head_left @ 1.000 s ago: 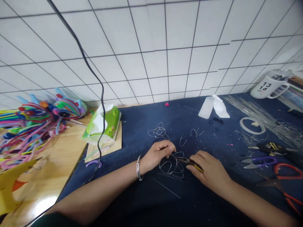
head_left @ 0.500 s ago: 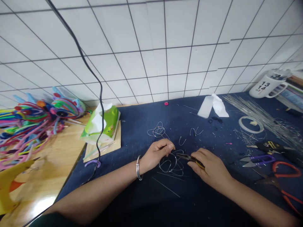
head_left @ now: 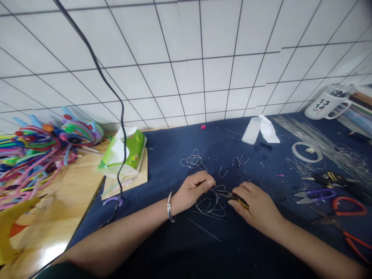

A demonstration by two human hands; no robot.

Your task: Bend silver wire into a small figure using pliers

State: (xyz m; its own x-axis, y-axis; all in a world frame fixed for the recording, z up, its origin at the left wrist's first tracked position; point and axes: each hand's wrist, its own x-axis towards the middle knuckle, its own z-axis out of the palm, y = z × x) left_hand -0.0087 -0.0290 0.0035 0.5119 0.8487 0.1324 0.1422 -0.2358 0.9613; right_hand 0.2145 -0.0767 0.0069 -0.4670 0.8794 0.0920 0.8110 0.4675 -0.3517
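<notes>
Between thumb and fingers my left hand (head_left: 195,190) pinches the upper part of a bent wire frame (head_left: 209,211), made of thin silvery loops. Pliers (head_left: 238,199) with dark jaws and yellow-and-black handles are gripped in my right hand (head_left: 257,205). Their tips reach the wire just right of my left fingertips; whether the jaws clamp it is too small to tell. Behind my left hand lies another looped wire piece (head_left: 194,159) with small beads. Short hooked wires (head_left: 223,172) are scattered beyond the pliers, and a straight wire (head_left: 204,229) lies in front.
Purple snips (head_left: 315,195), red-handled scissors (head_left: 348,207) and a bundle of straight wires (head_left: 308,133) lie on the right. A white mug (head_left: 327,102) stands at the back. Leftward are a green tissue pack (head_left: 132,151), a hanging black cable (head_left: 100,68), a yellow glue gun (head_left: 11,228) and colourful pipe cleaners (head_left: 37,162).
The pliers and my right hand have shifted very slightly left, towards my left fingertips. My left hand keeps its pinch on the wire frame, and the whole view has shifted a little.
</notes>
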